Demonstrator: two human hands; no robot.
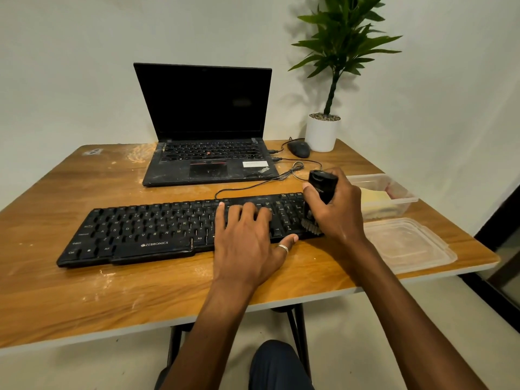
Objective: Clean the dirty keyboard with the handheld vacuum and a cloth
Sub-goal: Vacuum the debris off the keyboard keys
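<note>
Keyboard (157,232) on tabletop (84,291): left hand (247,235) spread flat on keys; right hand (336,212) grip wrapped around handheld vacuum (322,187), brush on the right-end keys.

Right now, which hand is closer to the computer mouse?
The right hand. It holds the handheld vacuum at the keyboard's right end, just in front of the mouse. The left hand lies flat on the keys, farther left and nearer the person.
</note>
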